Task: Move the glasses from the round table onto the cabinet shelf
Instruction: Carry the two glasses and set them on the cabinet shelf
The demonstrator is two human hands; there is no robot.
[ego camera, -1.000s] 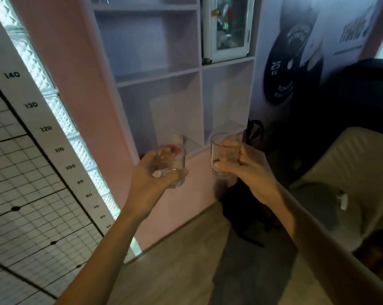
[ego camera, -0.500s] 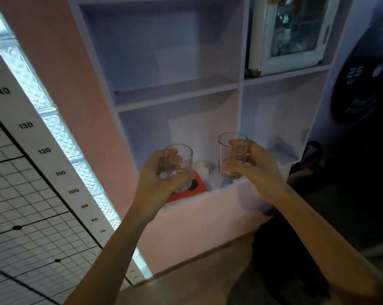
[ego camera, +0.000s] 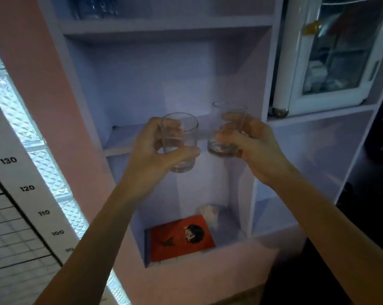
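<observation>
My left hand (ego camera: 152, 148) grips a clear drinking glass (ego camera: 180, 134), held upright at about the height of the middle cabinet shelf (ego camera: 124, 137). To its right, my right hand (ego camera: 250, 144) holds a second clear glass (ego camera: 227, 113), tilted a little, its base just in front of the shelf's front edge. The two glasses are close together but apart. Both are in the air, in front of the pale cabinet's open middle compartment. The round table is out of view.
The bottom compartment holds a red book (ego camera: 181, 237) and a small white object (ego camera: 209, 213). On the right stands a white glass-door case (ego camera: 331, 62). The top shelf carries dark glassware (ego camera: 96, 6). A height chart (ego camera: 21, 194) and glass-block window are at left.
I have stepped closer to the cabinet and both hands have risen with their glasses, from the bottom compartment's level up to the middle shelf.
</observation>
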